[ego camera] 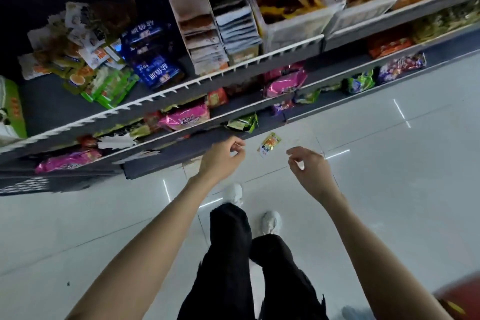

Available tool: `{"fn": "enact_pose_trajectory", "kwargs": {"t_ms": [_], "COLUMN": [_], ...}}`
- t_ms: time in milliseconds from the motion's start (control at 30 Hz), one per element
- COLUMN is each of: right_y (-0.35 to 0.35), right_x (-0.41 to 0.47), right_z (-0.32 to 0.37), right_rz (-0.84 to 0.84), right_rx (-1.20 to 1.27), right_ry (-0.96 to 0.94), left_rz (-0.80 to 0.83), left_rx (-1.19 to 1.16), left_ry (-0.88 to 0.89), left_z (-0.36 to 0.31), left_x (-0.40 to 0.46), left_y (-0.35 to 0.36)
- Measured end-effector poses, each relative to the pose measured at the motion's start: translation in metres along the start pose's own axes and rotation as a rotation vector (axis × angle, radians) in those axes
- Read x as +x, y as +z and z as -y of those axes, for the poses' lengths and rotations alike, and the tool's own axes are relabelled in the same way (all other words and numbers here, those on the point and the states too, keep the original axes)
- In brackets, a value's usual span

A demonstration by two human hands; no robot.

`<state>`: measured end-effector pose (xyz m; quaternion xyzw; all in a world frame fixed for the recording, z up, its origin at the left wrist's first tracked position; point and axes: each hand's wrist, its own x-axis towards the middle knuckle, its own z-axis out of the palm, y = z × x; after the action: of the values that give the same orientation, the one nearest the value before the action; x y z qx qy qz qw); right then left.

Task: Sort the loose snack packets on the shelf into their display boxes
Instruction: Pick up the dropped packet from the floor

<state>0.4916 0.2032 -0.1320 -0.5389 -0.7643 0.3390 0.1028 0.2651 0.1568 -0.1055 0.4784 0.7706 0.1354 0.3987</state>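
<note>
My left hand (225, 154) and right hand (306, 167) both hang with fingers loosely curled, holding nothing. Between them, nearer my right, a small orange-and-yellow packet (269, 145) lies on the white floor (389, 189), just off the foot of the shelf unit (155, 158). I judge this a recovery step: the packet needs lifting before sorting. Next I must bend, pinch it, then find its match among the display boxes (205, 34) high on that unit.
</note>
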Motion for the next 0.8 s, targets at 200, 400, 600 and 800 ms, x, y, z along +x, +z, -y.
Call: {"fn": "enact_pose_trajectory", "kwargs": {"t_ms": [200,400,600,800], "right_y": [0.091,0.240,0.371,0.445], "right_x": [0.017,0.081,0.166,0.224], "right_z": [-0.130,-0.264,-0.373,-0.431], "right_rz": [0.058,0.019,0.071,0.116], "right_rx": [-0.084,-0.049,-0.132,-0.154], "right_ry": [0.159,0.162,0.076,0.032], "left_rz": [0.006,0.006,0.003,0.025], "left_rx": [0.029,0.126,0.221,0.339], "left_ry": [-0.080,-0.104,-0.013,-0.031], "left_z": [0.055,0.158,0.253,0.297], "left_x": [0.078,0.200,0.329,0.406], "left_y": [0.129,0.276,0.397,0.467]}}
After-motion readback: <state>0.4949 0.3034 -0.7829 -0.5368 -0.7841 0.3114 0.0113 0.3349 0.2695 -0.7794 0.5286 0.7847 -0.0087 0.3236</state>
